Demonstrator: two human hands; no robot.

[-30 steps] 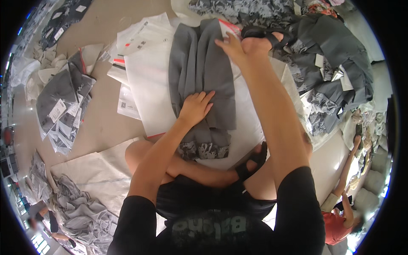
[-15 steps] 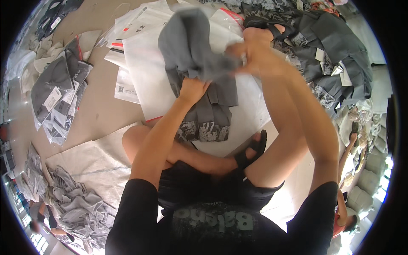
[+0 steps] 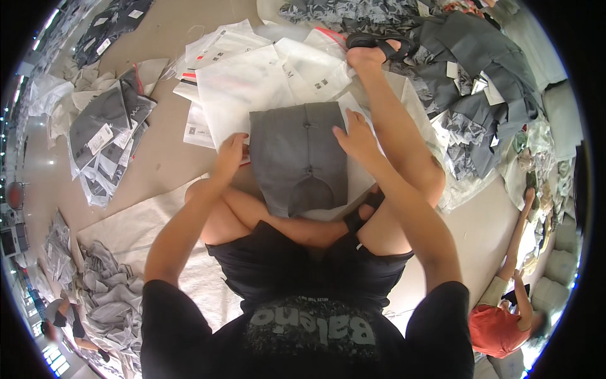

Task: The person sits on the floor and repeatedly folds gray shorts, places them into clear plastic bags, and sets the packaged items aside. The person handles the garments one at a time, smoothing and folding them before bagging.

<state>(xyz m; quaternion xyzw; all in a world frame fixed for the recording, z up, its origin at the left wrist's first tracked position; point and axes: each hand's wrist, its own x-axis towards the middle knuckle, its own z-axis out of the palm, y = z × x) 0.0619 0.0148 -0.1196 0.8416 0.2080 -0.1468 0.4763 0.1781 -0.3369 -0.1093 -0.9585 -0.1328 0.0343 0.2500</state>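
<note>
A dark grey garment point(image 3: 278, 145) lies folded into a neat rectangle in front of me, its curved neckline toward me and small knotted fastenings down the middle. At its left edge is my left hand point(image 3: 231, 155), fingers stretched out with nothing gripped. My right hand point(image 3: 358, 138) is over the right edge, thumb and fingers apart, the thumb reaching onto the cloth. Beneath and beyond the garment spread white plastic packing bags point(image 3: 243, 82), some with red edges.
Bagged grey garments point(image 3: 101, 129) lie on the floor at left. Dark grey and patterned clothes point(image 3: 467, 69) are heaped at far right, beside my sandalled foot point(image 3: 382, 47). A crumpled grey pile point(image 3: 113, 297) sits at near left. Another person in red point(image 3: 502, 328) works at right.
The garment, held up and partly blurred before, now lies flat as a folded rectangle with its neckline toward me. Both hands have let go and moved to its two sides.
</note>
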